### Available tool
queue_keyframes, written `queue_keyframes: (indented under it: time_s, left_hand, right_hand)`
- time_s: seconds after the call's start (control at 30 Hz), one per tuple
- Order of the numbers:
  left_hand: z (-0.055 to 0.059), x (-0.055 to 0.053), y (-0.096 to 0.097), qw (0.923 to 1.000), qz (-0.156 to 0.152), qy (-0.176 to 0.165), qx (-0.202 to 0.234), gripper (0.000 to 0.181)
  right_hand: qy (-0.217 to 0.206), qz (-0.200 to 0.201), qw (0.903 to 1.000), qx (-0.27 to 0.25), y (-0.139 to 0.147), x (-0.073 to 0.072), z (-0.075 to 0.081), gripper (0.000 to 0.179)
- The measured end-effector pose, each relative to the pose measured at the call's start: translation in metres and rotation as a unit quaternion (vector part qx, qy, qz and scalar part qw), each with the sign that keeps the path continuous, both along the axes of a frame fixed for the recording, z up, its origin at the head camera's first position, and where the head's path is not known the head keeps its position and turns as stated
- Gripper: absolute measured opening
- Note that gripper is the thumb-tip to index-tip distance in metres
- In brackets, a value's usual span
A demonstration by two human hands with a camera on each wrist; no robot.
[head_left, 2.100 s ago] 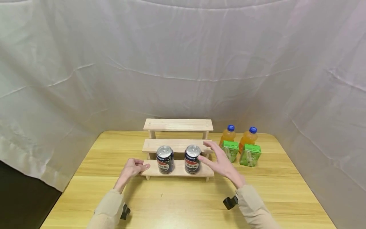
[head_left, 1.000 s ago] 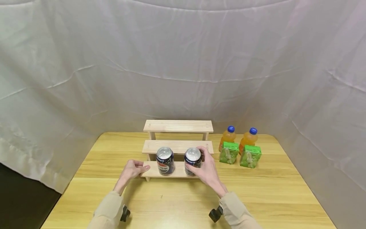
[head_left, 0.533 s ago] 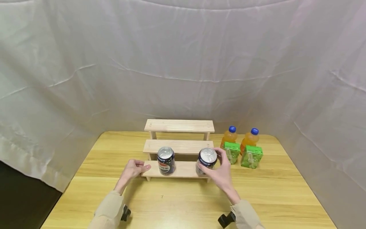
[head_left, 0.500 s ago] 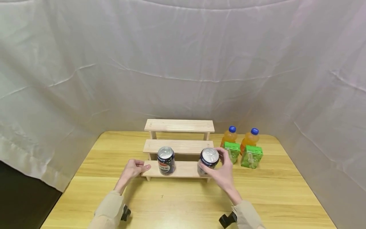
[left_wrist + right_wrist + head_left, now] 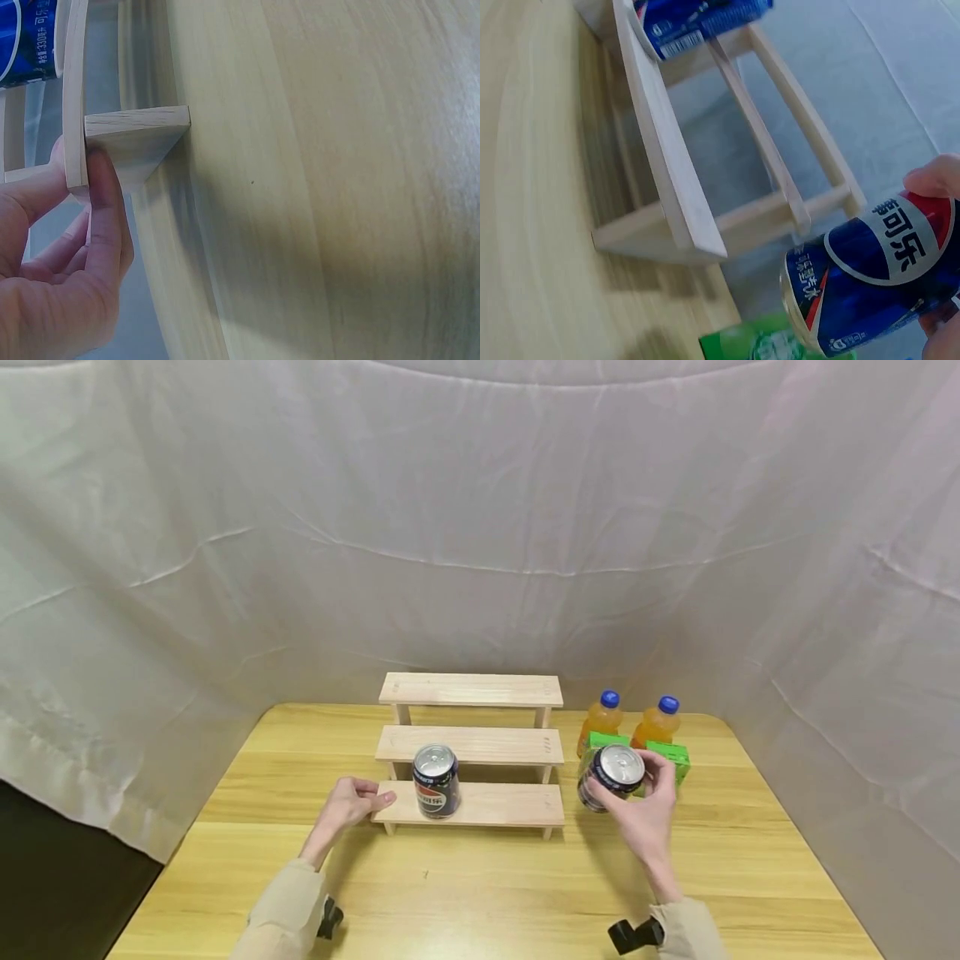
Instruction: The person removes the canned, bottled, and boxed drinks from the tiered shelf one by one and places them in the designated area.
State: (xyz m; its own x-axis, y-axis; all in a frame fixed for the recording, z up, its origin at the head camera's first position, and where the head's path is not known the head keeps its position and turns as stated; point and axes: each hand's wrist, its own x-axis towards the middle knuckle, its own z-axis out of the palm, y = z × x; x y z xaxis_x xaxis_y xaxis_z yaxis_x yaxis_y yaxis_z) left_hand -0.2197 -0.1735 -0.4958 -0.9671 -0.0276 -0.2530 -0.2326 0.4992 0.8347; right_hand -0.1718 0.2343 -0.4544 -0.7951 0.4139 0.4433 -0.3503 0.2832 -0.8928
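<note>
My right hand [image 5: 647, 814] grips a blue soda can [image 5: 621, 767], raised off the stand and slightly tilted to the right of it. Thumb and fingers are on opposite sides of the can, its label visible in the right wrist view. A three-step wooden display stand [image 5: 498, 806] stands mid-table. A second blue soda can [image 5: 436, 783] is upright on its lowest step, left of centre. At that step's left end, my left hand [image 5: 347, 806] pinches the board, thumb on top and fingers beneath, as the left wrist view [image 5: 75, 277] confirms.
Two orange drink bottles [image 5: 602, 714] with blue caps stand at the back right. Before them are two green drink cartons [image 5: 681, 760], partly hidden by the raised can and right hand. A pale curtain [image 5: 480, 527] surrounds the wooden table [image 5: 480, 893] behind and at the sides.
My right hand has closed round the right-hand can, lifted it off the lowest step and carried it right, past the stand's end. The left hand stays on the step.
</note>
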Motion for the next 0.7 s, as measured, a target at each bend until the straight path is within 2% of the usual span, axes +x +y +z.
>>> queue_keyframes:
  time_s: [0.2, 0.4, 0.7]
  left_hand:
    - [0.000, 0.000, 0.000, 1.0000, 0.001, -0.003, -0.003, 0.058]
    - [0.001, 0.001, 0.001, 1.0000, 0.000, -0.004, -0.001, 0.058]
    - [0.001, 0.000, 0.001, 1.0000, 0.001, -0.003, -0.002, 0.059]
  right_hand:
    - [-0.035, -0.046, 0.9975, -0.040, 0.016, 0.001, -0.012, 0.079]
    - [-0.096, -0.098, 0.9888, -0.058, 0.029, 0.003, -0.026, 0.077]
    - [-0.139, -0.159, 0.9752, -0.067, 0.053, 0.002, -0.039, 0.073]
